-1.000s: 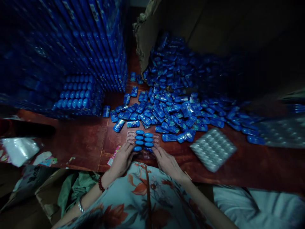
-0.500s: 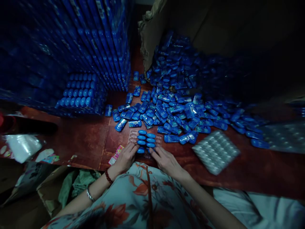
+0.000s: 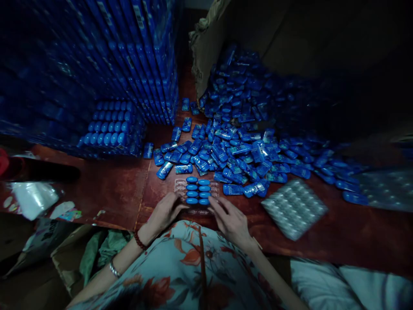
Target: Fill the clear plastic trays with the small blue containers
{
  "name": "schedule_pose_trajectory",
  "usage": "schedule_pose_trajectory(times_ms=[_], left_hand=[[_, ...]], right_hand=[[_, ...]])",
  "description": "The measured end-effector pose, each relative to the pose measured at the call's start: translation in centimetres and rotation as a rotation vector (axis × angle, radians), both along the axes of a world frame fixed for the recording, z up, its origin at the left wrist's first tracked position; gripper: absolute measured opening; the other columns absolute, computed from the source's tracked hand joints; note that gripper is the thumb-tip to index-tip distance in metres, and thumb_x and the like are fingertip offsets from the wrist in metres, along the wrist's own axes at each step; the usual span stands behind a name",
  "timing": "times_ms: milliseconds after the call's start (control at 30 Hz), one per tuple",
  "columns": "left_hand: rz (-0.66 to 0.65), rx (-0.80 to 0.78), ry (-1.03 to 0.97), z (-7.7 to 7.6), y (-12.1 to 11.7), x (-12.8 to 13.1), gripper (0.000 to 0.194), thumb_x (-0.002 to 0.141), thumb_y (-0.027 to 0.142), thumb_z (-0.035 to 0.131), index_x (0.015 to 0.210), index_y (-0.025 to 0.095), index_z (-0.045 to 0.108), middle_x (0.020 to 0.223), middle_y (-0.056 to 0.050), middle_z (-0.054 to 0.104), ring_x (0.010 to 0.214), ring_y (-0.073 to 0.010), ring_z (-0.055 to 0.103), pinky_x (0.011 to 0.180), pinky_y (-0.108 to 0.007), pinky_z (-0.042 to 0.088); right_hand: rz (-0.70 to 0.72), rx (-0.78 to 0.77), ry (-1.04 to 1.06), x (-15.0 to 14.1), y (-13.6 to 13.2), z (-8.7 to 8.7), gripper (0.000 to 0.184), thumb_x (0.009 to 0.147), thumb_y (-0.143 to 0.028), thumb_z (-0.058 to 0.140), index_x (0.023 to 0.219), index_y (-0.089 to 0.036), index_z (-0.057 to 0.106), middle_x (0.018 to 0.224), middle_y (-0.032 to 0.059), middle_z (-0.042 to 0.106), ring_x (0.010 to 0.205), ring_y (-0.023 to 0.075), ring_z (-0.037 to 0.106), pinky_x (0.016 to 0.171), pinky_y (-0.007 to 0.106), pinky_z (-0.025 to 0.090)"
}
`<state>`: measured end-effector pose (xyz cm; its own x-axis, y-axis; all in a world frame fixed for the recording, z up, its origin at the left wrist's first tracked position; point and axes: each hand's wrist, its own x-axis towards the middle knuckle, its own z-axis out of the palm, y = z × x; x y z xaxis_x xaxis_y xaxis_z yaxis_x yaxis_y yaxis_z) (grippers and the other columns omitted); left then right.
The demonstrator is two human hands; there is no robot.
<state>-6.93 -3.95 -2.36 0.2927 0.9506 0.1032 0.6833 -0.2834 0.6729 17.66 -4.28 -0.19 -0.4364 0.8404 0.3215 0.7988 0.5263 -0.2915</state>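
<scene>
A clear plastic blister tray (image 3: 180,185) lies on the table in front of me. Two columns of glossy blue oval packs (image 3: 192,194) sit in its middle cells, while the cells on both sides show bare plastic. My left hand (image 3: 165,211) is at the tray's near left edge, thumb and fingers apart, with nothing seen in them. On the other side, my right hand (image 3: 229,217) has its fingers stretched out by the near right corner; whether they touch the tray is unclear. Just beyond lies a heap of loose blue packs (image 3: 219,153).
Tall stacks of filled blue trays (image 3: 135,73) stand at the left, with a lower stack (image 3: 105,129) before them. A torn cardboard box (image 3: 204,56) spills packs at the back. Stacked clear trays (image 3: 295,209) lie right; a dark cylinder (image 3: 41,169) and plastic bag (image 3: 34,200) lie left.
Both hands have drawn back from the middle of the tray and their fingers have spread. Blue packs now show in the near row, where the fingers were.
</scene>
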Motion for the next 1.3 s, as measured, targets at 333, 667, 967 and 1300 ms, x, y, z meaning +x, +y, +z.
schedule_pose_trajectory(times_ms=[333,667,967,1300], left_hand=[[0.542,0.046,0.371,-1.4,6.7,-2.9,0.032,0.082,0.043,0.054,0.089,0.012,0.055,0.089,-0.013,0.054,0.086,-0.0283,0.052,0.076,-0.042,0.045],[0.36,0.032,-0.036,3.2,-1.1,-4.4,0.017,0.088,0.029,0.048,0.098,0.018,0.057,0.09,-0.003,0.062,0.083,-0.0162,0.06,0.076,-0.027,0.049],[-0.03,0.014,0.079,2.9,-2.7,0.7,0.026,0.094,0.025,0.04,0.115,0.018,0.053,0.1,-0.009,0.062,0.091,-0.0167,0.062,0.078,-0.027,0.052],[-0.185,0.126,0.18,1.7,-2.0,0.6,0.032,0.094,0.016,0.033,0.122,0.017,0.048,0.096,-0.009,0.059,0.087,-0.017,0.059,0.075,-0.028,0.051]], right_hand=[[-0.335,-0.243,-0.185,5.5,2.8,-2.2,0.032,0.089,-0.028,0.046,0.118,-0.021,0.056,0.108,0.011,0.054,0.094,0.0231,0.052,0.075,0.033,0.047],[-0.277,-0.28,-0.36,5.0,0.0,-1.5,0.033,0.091,-0.029,0.041,0.118,-0.016,0.054,0.111,0.0123,0.055,0.095,0.0227,0.049,0.076,0.034,0.04],[-0.186,-0.304,-0.423,2.1,1.3,-0.2,0.033,0.086,-0.013,0.043,0.116,-0.016,0.057,0.101,0.0153,0.061,0.089,0.0266,0.053,0.07,0.038,0.042],[-0.119,-0.37,0.474,2.8,-1.0,1.3,0.015,0.087,-0.024,0.05,0.099,-0.021,0.058,0.092,0.0046,0.064,0.085,0.0158,0.062,0.075,0.027,0.051]])
